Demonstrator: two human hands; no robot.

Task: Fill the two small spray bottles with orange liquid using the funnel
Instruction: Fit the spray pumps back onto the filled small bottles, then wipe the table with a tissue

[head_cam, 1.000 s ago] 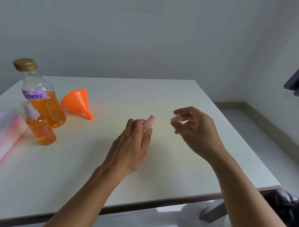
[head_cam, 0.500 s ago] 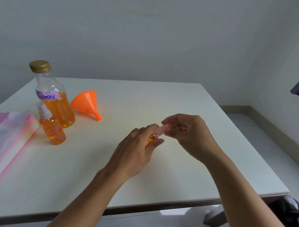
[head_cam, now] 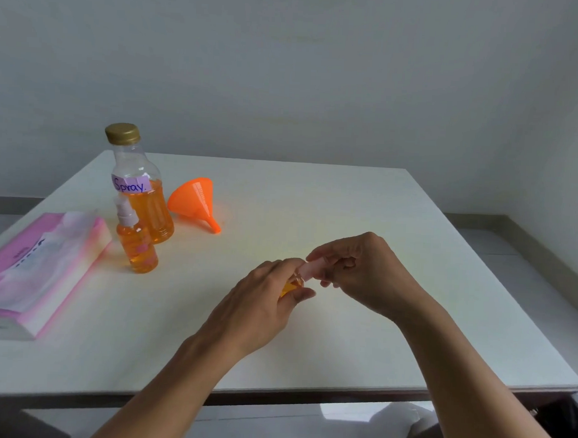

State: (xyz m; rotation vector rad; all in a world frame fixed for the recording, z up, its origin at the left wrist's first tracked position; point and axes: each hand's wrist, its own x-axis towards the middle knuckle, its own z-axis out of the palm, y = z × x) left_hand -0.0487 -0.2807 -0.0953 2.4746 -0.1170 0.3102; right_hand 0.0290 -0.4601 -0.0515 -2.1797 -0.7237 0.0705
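Observation:
My left hand grips a small spray bottle of orange liquid above the white table, mostly hidden by the fingers. My right hand pinches the bottle's pink cap at the bottle's top. A second small spray bottle, filled with orange liquid and topped by a white sprayer, stands at the left. Behind it is the large bottle labelled "Spray" with a gold lid, about half full of orange liquid. The orange funnel lies on its side next to it.
A pink tissue pack lies at the table's left edge. The table's front edge runs below my forearms, with floor beyond on the right. A grey wall stands behind the table.
My right hand has brought the pink cap from apart onto the top of the small bottle held in my left hand. The camera view has shifted left.

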